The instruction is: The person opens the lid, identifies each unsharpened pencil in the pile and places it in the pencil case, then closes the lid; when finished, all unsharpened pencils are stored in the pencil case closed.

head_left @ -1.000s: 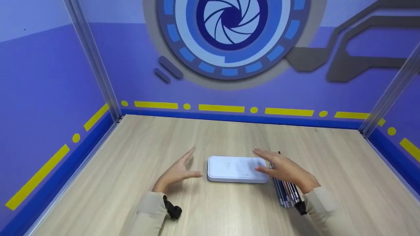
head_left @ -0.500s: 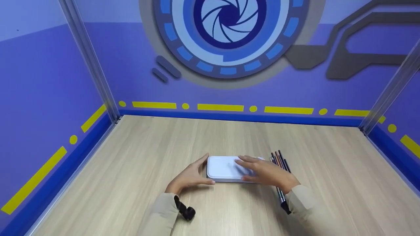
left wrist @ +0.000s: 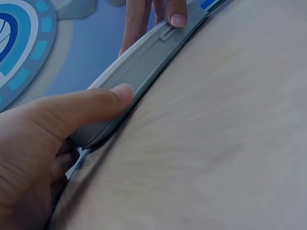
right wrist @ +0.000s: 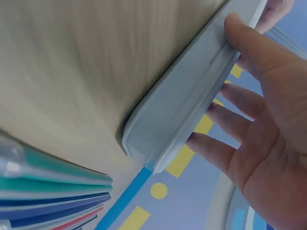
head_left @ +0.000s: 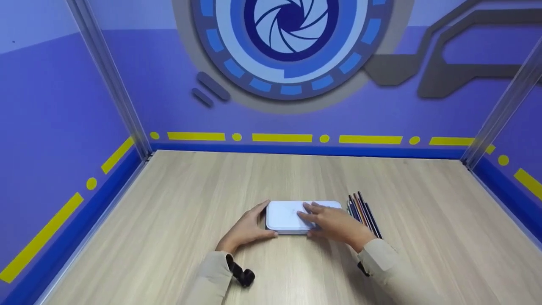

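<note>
A flat, white, hard pencil case lies on the table with its lid down. My left hand grips its left end, thumb on the front side and fingers round the back; the left wrist view shows this thumb on the grey side wall. My right hand rests on the right part of the lid with fingers spread and fairly straight. In the right wrist view, its thumb touches the front side while the fingertips meet the lid edge. The inside of the case is hidden.
Several slim pens or pencils lie side by side just right of the case, partly under the right forearm. The wooden table ends at blue-purple panels at the back and sides.
Both hands have come inward onto the case: the left has closed round its left end, and the right has moved left across the lid. More of the pens or pencils shows now.
</note>
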A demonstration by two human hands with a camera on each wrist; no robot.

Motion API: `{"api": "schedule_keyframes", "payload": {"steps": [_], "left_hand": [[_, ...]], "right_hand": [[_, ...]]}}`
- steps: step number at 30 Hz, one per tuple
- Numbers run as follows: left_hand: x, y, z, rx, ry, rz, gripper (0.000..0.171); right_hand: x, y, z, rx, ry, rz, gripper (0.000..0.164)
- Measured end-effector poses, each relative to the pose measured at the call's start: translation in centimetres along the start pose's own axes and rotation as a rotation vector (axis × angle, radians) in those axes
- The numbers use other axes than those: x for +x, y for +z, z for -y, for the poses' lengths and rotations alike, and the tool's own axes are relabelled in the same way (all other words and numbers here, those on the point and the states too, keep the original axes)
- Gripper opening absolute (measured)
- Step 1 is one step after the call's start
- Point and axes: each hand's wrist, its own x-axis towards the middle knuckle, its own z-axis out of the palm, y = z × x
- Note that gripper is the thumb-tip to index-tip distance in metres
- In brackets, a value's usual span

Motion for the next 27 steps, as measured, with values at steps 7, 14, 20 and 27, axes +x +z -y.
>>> {"api": "schedule_keyframes", "payload": {"steps": [7,14,20,27], "left_hand": [[0.16,0.45,0.24,-0.018,0.022,-0.021,0.102],[-0.13,-0.03,0.4,-0.012,0.0,-0.044,0.102],[-0.27,-0.15,0.27,-0.016,-0.013,-0.039,0.103],[0.02,0.16,-0.03,-0.004,-0.032,-0.021,0.103]], "right_hand": [[0.01,0.61,-0.27,-0.203,-0.11,-0.064,0.061],[0.57,0.76,-0.04,-0.304,-0.168,-0.072,0.058],[0.71,0.89,0.03,-0.376,-0.209,-0.092,0.056],[0.38,0.95,-0.23,-0.454,-0.217,-0.096,0.055]]}}
